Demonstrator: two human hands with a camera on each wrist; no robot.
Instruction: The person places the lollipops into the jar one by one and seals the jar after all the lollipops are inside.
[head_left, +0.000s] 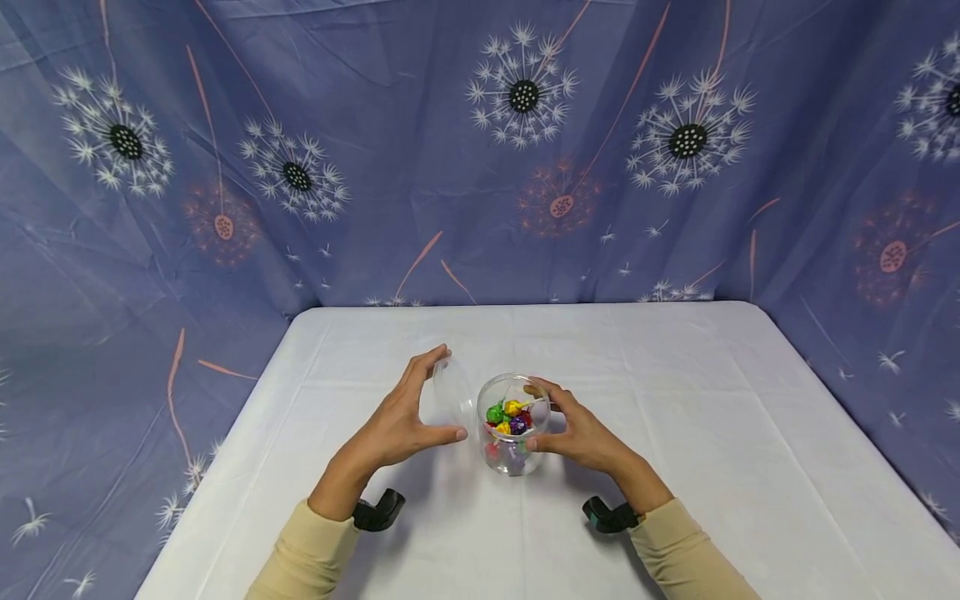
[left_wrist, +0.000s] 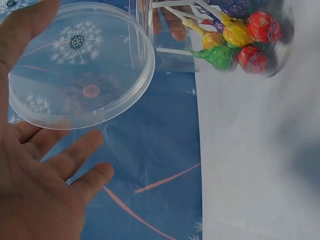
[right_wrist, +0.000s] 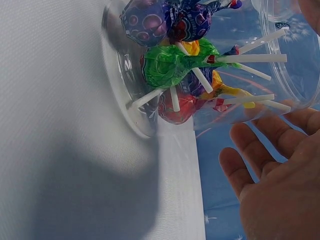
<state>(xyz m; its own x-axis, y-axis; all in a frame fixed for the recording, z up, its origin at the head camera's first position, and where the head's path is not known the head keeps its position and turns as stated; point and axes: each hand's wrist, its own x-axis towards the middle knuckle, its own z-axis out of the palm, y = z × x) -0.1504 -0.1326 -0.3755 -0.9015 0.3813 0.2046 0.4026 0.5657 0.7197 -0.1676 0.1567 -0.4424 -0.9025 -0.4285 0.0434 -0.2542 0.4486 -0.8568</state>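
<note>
Near the middle of the table, a clear plastic jar (head_left: 516,467) holds several wrapped lollipops (head_left: 514,410) in green, yellow, red and purple. My right hand (head_left: 588,432) grips it from the right, thumb on the near side and fingers round the far side. My left hand (head_left: 393,423) holds a clear round lid (head_left: 453,390) by its edge between thumb and fingers. This lid stands tilted on its side just left of the jar's open mouth. White sticks of the lollipops (right_wrist: 165,67) point towards the mouth in the right wrist view.
A white cloth covers the table (head_left: 675,367). Behind and beside it hangs a blue curtain (head_left: 420,167) with dandelion prints. Dark wrist mounts (head_left: 380,510) sit on both forearms, below tan sleeves (head_left: 307,554).
</note>
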